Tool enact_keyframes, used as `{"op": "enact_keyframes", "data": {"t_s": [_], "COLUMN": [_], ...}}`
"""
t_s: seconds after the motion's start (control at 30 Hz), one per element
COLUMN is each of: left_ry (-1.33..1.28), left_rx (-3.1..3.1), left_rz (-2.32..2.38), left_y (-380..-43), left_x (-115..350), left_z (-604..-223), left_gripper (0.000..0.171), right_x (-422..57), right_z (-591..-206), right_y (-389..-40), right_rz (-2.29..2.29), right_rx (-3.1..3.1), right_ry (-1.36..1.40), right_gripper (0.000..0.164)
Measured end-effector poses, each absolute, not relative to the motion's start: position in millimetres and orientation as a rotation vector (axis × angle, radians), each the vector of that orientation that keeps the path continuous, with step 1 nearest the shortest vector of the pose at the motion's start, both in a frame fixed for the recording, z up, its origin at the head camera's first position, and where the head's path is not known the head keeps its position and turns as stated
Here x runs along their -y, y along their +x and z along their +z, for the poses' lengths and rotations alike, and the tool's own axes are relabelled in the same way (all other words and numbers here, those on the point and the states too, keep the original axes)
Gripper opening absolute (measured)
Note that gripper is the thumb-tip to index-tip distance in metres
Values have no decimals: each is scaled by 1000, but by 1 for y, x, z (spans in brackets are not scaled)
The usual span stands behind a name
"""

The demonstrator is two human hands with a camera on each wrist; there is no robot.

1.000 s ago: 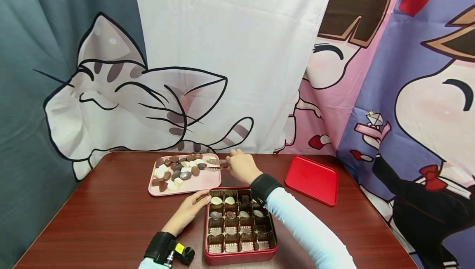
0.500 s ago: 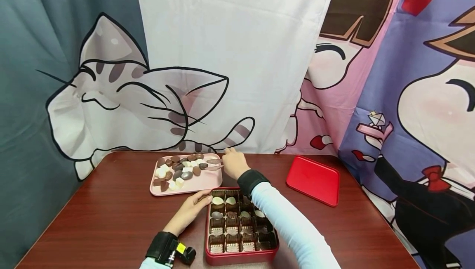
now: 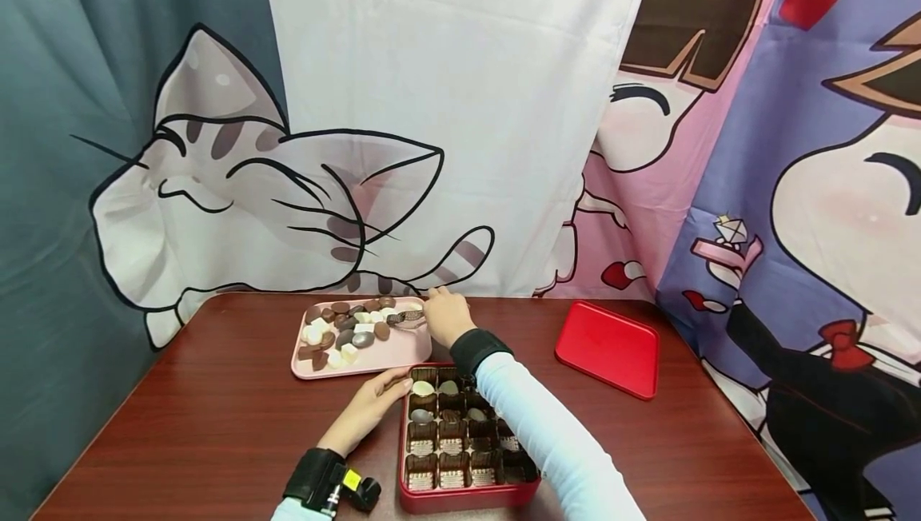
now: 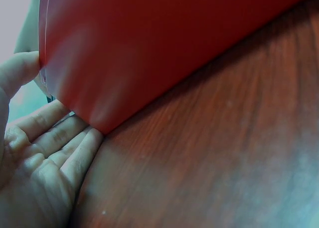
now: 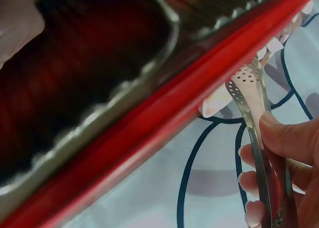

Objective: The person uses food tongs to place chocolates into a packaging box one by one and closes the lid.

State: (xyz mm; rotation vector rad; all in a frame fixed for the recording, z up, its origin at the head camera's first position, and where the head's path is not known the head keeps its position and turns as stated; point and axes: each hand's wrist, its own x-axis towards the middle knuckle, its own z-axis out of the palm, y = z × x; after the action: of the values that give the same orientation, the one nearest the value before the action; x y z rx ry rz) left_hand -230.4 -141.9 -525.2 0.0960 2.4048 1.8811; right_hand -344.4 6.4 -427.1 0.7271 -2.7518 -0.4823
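My right hand (image 3: 448, 319) grips metal tongs (image 5: 249, 96) with perforated heads. Their heads reach over the right side of a pink tray (image 3: 403, 358) heaped with brown, white and grey chocolates (image 3: 348, 333). Whether a chocolate sits between the heads I cannot tell. Below stands a red box (image 3: 471, 499) with a brown compartment insert; chocolates lie in its back two rows, and the front two rows look bare where visible. The right forearm hides part of its right side. At the box's back left corner, my left hand (image 3: 372, 401) touches the wall with extended fingers, thumb at the rim.
A flat red tray or lid (image 3: 607, 349) lies at the right on the brown wooden table (image 3: 216, 409). Behind the table hangs a printed curtain (image 3: 460, 185) with cartoon figures. A black wrist camera (image 3: 360, 495) juts out beside the box's left side.
My right hand has moved left and slightly down with the tongs, further over the pink tray. The tong heads have come closer together. My left hand stays at the box corner.
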Motion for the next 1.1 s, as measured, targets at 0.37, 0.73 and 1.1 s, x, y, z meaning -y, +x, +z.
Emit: {"op": "enact_keyframes", "data": {"t_s": [0.37, 0.73, 1.1], "left_ry": [74, 90, 97], "left_rx": [-2445, -2440, -2455], "left_rz": [1849, 1861, 1850], "left_y": [-230, -230, -232], "left_x": [141, 140, 140], "left_z": [-525, -525, -526], "left_gripper": [52, 51, 50], "right_x": [-42, -76, -99], "right_z": [-412, -382, -342], "right_y": [-350, -325, -285], "right_rz": [-172, 50, 96], "right_rx": [2698, 2650, 2696], "right_ry": [690, 807, 968], "right_gripper": [15, 12, 18]}}
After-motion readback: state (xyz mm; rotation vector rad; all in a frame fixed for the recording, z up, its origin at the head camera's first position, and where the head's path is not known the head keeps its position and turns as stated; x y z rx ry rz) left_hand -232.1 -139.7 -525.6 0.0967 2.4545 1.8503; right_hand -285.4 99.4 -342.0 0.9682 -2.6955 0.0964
